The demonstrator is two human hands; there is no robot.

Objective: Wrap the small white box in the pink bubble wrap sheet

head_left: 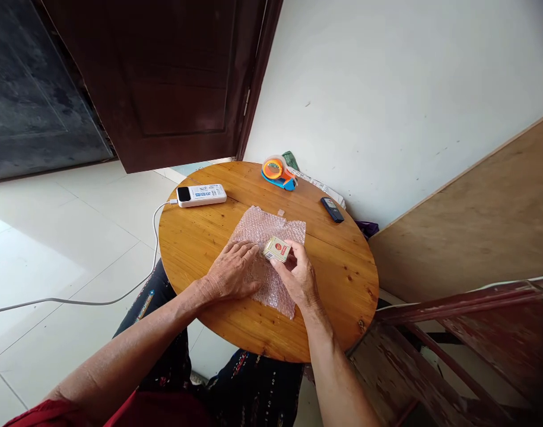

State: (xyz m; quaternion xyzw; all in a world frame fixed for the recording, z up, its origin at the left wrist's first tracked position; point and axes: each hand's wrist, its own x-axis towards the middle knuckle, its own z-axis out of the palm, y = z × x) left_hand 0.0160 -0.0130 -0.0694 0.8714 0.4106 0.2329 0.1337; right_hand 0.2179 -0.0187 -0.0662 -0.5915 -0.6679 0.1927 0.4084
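On the round wooden table lies a sheet of pinkish clear bubble wrap. My left hand rests flat on the left side of the wrap, fingers stretched out and holding nothing. Between the thumb and fingers of my right hand is a small cream-coloured box with a round red mark and a red label. The box is over the middle of the wrap, slightly tilted; I cannot tell whether it touches the wrap.
An orange and blue tape dispenser stands at the table's far edge. A white power bank with a cable lies at the left, and a dark handheld device at the right. A wall rises behind.
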